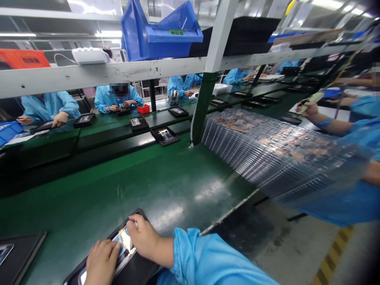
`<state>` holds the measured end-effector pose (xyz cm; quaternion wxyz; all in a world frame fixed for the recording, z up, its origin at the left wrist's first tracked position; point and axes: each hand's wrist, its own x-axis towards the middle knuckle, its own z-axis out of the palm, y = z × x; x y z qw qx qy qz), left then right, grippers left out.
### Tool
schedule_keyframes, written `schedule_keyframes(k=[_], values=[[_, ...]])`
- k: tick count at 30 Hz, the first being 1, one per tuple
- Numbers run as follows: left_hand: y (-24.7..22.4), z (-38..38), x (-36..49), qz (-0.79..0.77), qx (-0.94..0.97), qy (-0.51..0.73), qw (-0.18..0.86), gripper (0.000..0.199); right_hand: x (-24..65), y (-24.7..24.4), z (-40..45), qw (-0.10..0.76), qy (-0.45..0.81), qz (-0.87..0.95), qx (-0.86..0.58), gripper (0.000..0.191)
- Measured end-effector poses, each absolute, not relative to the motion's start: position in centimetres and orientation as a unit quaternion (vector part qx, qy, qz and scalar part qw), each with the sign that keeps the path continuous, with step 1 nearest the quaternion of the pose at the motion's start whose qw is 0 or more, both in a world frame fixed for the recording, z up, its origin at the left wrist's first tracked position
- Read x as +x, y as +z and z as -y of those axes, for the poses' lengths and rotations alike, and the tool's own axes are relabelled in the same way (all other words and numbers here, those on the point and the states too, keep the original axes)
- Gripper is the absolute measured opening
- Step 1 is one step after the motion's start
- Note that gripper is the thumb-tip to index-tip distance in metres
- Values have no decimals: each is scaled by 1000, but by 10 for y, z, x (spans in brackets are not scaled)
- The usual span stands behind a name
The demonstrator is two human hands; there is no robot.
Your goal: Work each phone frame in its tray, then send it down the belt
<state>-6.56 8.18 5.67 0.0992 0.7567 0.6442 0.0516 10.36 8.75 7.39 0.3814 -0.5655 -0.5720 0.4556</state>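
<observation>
An opened phone (126, 243) with bright, shiny inner parts lies in a black tray (139, 265) at the bottom centre. My left hand (102, 261) is over its near part, thumb and fingers closed on the phone's edges. Just to the right, my right hand (145, 239) is closed in a pinch above the far end of the phone. A small pale tip shows by its index finger, but what it holds is mostly hidden. Both hands cover parts of the phone.
Another black tray (20, 253) with a device lies at left. Beyond the green bench (118, 190), trays (165, 135) sit on a conveyor. Stacked clear plastic trays (267, 146) stand right, beside a co-worker (362, 118). A post (204, 103) and blue bin (166, 37) rise ahead.
</observation>
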Motion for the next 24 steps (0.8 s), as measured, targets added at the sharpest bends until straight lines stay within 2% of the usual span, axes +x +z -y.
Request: schedule_keyframes(k=[5,12,19,24], values=[[65,-83,-57,-655,743,59,125,38,103,70,-87,387,451,571,-566,38],[66,-74,-49,-678,721,90,113,29,103,53,-89,404,490,550,-543,40],[64,-55,-36,-675,732,71,56,24,103,52,-95,429,553,466,-541,51],[63,-46,-30,-666,743,66,-6,23,102,55,-101,451,510,491,-543,52]])
